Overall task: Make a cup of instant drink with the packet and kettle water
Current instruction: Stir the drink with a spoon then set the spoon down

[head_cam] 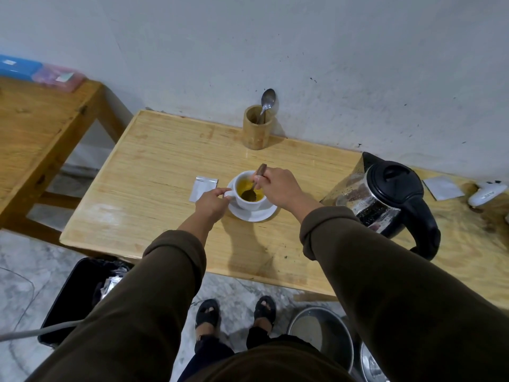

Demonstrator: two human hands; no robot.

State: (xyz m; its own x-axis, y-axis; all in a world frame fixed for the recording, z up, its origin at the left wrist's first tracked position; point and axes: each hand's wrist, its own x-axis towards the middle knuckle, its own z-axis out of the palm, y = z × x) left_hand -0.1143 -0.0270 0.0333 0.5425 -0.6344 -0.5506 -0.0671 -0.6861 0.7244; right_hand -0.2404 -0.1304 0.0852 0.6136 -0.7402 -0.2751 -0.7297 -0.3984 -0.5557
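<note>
A white cup (254, 204) stands on a white saucer (257, 214) in the middle of the light wooden table (154, 166). Yellow liquid fills the cup. My left hand (212, 201) grips the cup's handle on its left side. My right hand (275, 186) holds a spoon (252, 190) by its upper handle, with the bowl dipped into the liquid. A silver packet (203, 188) lies flat just left of the cup. The glass kettle (385, 198) with a black lid and handle stands to the right.
A bamboo holder (257, 128) with a second spoon stands by the wall. Another packet (443, 187) and a white object (486, 192) lie at the far right. A black bin (71, 296) and metal pots (325, 334) sit on the floor. A second wooden table (35, 128) is on the left.
</note>
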